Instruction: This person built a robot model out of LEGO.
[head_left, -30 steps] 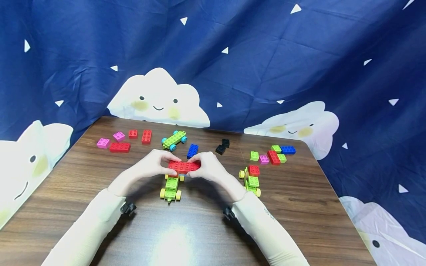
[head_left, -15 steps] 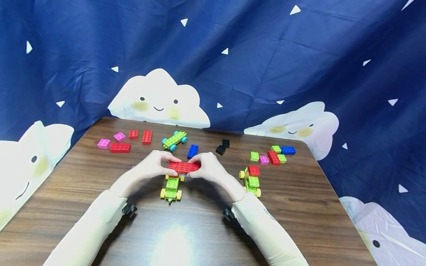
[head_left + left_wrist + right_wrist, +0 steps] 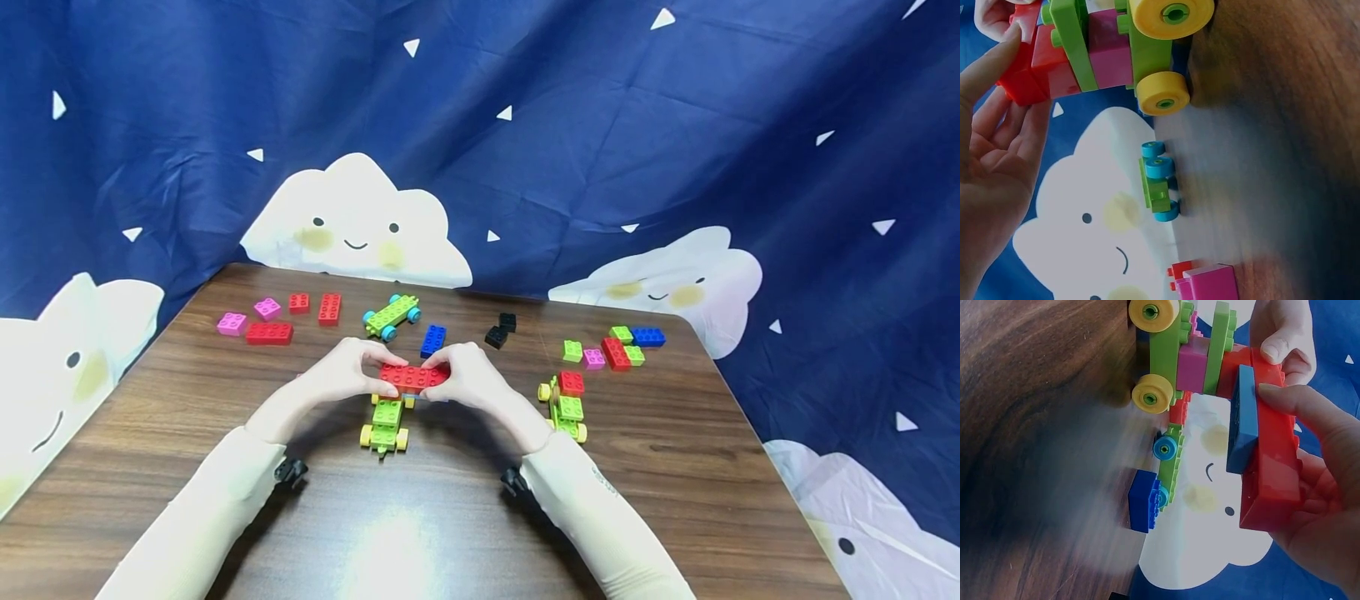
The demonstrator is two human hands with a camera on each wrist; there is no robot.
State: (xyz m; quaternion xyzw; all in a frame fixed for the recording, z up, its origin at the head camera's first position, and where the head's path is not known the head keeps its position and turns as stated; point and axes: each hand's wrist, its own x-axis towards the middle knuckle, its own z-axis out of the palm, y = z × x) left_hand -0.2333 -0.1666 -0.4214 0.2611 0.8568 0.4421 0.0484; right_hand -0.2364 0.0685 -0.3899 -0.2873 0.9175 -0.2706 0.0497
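Both hands hold a row of red toy bricks (image 3: pixel 411 377) crosswise on top of a green toy car (image 3: pixel 386 427) with yellow wheels. My left hand (image 3: pixel 348 368) pinches the left end between thumb and fingers; my right hand (image 3: pixel 471 377) grips the right end the same way. In the left wrist view, a pink brick (image 3: pixel 1109 50), a green piece (image 3: pixel 1074 44) and a lower red brick (image 3: pixel 1054 65) stack between wheels and top row. From the right wrist, a blue brick (image 3: pixel 1243 422) shows under the overhanging right part of that row.
Behind the hands stand a green car base with blue wheels (image 3: pixel 392 317) and a blue brick (image 3: pixel 432 342). Red and pink bricks (image 3: pixel 268 333) lie back left, black bricks (image 3: pixel 496 337) back centre. Mixed bricks (image 3: pixel 616 354) and another yellow-wheeled car (image 3: pixel 570 408) are at right.
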